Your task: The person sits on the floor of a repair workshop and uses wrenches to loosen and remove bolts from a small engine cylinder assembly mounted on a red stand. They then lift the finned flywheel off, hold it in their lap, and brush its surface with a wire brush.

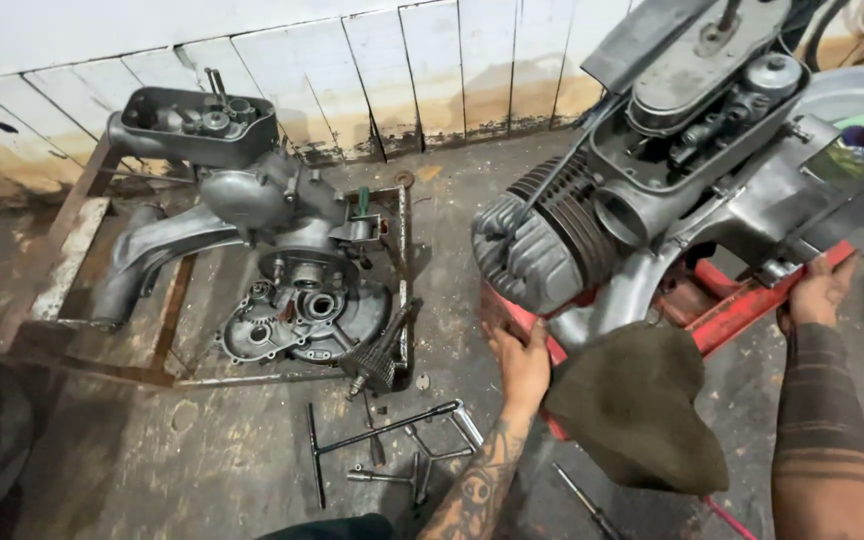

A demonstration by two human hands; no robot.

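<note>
A grey scooter engine (652,150) with a finned cylinder (542,240) rests on a red metal stand (742,305) at the right. My left hand (520,358) grips the stand's near-left edge below the cylinder. My right hand (817,292) holds the stand's right edge under the engine casing. A dark olive rag (642,405) hangs from the stand between my forearms.
A second, partly stripped engine (282,240) sits in a rusty angle-iron frame (167,340) at the left. T-handle wrenches (382,440) and small tools lie on the dirty concrete floor in front. A screwdriver (582,505) lies near my left forearm. A white plank wall (372,70) runs behind.
</note>
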